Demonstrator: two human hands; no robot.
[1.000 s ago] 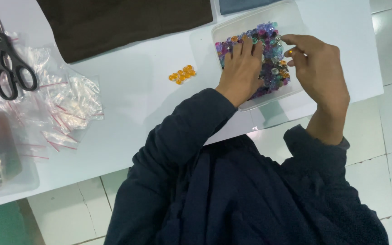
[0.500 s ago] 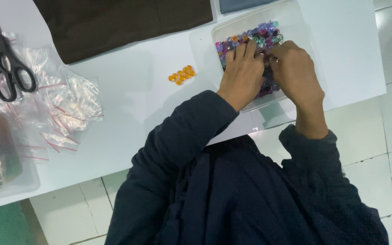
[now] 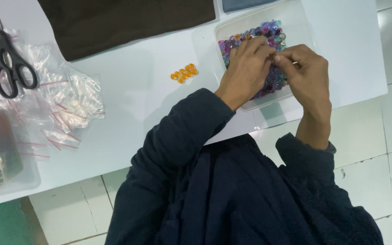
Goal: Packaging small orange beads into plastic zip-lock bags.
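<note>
A clear plastic tray point(image 3: 297, 20) on the white table point(image 3: 128, 113) holds a heap of small coloured beads point(image 3: 268, 30), mostly purple, blue and pink. My left hand point(image 3: 246, 68) lies over the beads with its fingers close together. My right hand point(image 3: 308, 79) comes in from the right, thumb and forefinger pinched against the left fingertips above the beads. Whatever is between the fingertips is hidden. A small cluster of orange beads point(image 3: 184, 73) lies on the table left of the tray.
Black scissors point(image 3: 5, 59) lie at the far left above several small clear zip bags point(image 3: 64, 104). A clear box point(image 3: 1, 159) sits at the left edge. A brown cloth point(image 3: 128, 22) covers the table's back. Tiled floor point(image 3: 386, 136) lies beyond the table edge.
My right hand moved left from beside the tray and closed its spread fingers against my left fingertips. My left hand stayed on the beads.
</note>
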